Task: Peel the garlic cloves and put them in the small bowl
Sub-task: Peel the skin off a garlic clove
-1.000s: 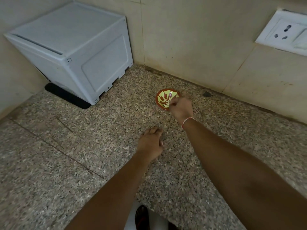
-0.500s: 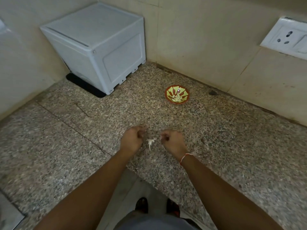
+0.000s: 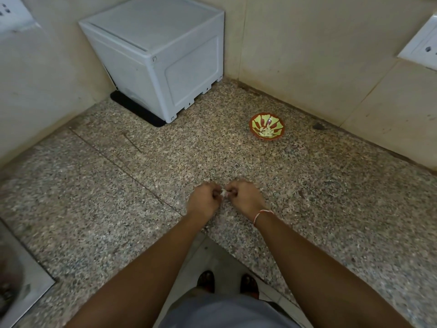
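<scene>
Both hands — left hand (image 3: 203, 201), right hand (image 3: 243, 200) — pinch one garlic clove (image 3: 223, 192) over the speckled granite counter (image 3: 118, 197) in a tiled corner.

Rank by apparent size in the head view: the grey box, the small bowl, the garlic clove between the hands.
1. grey box, largest by far
2. small bowl
3. garlic clove, tiny, mostly hidden by fingers

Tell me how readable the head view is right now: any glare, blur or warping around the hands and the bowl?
Head view: dim, even light, no hard shadows; wide-angle warping bends the walls and white box at the edges; a small glint sits inside the small bowl; the pale garlic clove, pinched between left hand and right hand, is too small and soft to show detail.
</scene>
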